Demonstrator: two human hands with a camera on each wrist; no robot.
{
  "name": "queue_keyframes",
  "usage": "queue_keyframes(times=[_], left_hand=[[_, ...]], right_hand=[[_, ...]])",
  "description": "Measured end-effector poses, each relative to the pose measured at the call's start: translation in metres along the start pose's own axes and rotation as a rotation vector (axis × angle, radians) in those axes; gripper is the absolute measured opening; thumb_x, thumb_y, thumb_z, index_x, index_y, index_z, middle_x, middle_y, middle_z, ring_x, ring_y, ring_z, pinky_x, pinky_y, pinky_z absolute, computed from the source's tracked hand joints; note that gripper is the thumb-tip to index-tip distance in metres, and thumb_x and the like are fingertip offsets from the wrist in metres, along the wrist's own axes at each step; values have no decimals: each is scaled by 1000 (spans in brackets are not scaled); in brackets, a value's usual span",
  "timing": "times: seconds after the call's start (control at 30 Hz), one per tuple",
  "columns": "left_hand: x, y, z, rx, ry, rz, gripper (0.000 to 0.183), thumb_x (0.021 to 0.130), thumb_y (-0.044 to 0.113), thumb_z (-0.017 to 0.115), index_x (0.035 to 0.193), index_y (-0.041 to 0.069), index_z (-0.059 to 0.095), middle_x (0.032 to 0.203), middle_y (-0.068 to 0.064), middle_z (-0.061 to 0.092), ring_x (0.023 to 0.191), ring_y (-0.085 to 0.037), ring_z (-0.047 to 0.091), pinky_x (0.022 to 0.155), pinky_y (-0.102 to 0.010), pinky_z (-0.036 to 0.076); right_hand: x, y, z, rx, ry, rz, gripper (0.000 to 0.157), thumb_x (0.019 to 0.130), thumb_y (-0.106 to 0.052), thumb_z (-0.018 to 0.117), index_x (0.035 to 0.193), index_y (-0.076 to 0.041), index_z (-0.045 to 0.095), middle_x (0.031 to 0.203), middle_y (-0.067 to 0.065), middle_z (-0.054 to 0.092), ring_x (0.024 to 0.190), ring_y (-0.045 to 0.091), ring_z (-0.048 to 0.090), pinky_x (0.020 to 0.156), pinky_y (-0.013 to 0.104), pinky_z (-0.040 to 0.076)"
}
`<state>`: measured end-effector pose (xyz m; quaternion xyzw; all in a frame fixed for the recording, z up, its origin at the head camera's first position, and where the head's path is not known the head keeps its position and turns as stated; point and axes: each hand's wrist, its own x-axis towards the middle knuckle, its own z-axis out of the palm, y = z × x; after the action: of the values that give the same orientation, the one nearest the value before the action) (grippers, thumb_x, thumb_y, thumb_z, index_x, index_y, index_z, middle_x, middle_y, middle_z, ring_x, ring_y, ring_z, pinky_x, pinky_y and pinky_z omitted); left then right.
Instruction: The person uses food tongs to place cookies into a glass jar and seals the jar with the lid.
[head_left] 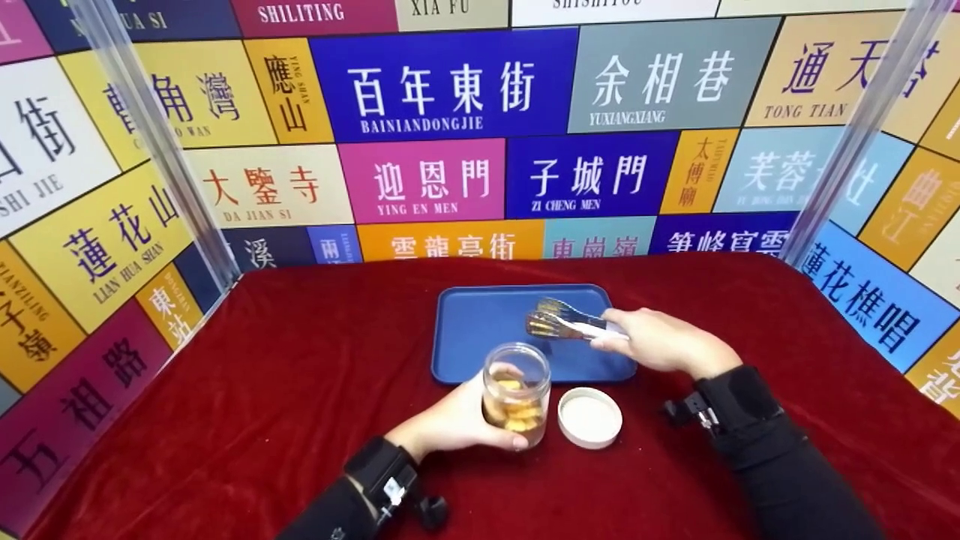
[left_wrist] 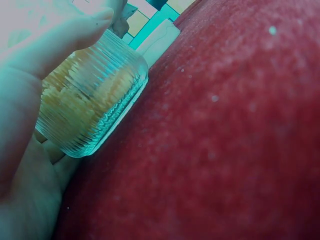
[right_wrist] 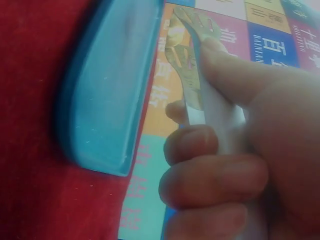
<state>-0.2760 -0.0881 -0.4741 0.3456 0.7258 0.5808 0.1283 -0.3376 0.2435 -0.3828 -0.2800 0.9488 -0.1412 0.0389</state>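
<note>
My left hand grips a clear glass jar around its side, thumb in front. Inside its lower half are yellow, ridged snack pieces; the jar's ribbed wall shows in the left wrist view. My right hand holds a pair of food tongs by their pale handles, fingers curled round them. The slotted, gold-looking tong heads point left, above the blue tray; I cannot tell whether a piece is pinched between them. A white round lid lies just right of the jar.
A dark red velvet cloth covers the table. Clear upright posts stand at the back left and back right corners. Behind the table rises a wall of colourful street-name signs.
</note>
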Motion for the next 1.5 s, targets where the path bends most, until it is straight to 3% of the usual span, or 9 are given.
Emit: queue_keyframes(times=[0.13,0.4,0.77,1.07,1.3,1.5], left_hand=[[-1,1,0,-5,-2,6,89,79,10,95,150,1,43,131,1,70,122,-20,68,114,-34,49],[-2,2,0,-5,4,10,84,78,9,95,147,8,46,130,1,71,121,-18,69,113,-34,49],[-1,2,1,25,5,8,85,79,12,95,148,12,47,132,4,70,124,-17,67,115,-34,47],[-1,1,0,22,9,1,89,79,11,95,150,3,43,133,3,70,124,-17,67,114,-34,48],[-2,1,0,28,17,-12,85,79,12,95,147,10,45,131,4,71,122,-16,68,112,-33,49],[-2,0,0,0,7,-8,87,79,10,95,148,9,43,133,2,70,123,-17,68,112,-34,50]], right_hand=[[-10,-6,-10,3,9,-10,37,105,-49,65,114,-13,64,81,-2,59,77,17,58,72,37,46],[-29,-21,-35,27,75,4,48,104,-59,60,128,-18,63,93,-2,67,81,16,60,73,37,47],[-56,-43,-62,25,115,-22,43,106,-55,59,133,-22,62,90,-5,65,78,15,58,72,37,46],[-65,-66,-66,37,95,-80,37,105,-57,60,126,-27,63,83,-9,62,72,11,56,68,32,45],[-66,-79,-63,55,26,-134,33,105,-57,60,121,-28,62,77,-12,55,65,7,51,62,28,43],[-65,-85,-59,48,-15,-162,32,105,-60,58,110,-29,60,76,-14,54,64,5,50,62,27,43]])
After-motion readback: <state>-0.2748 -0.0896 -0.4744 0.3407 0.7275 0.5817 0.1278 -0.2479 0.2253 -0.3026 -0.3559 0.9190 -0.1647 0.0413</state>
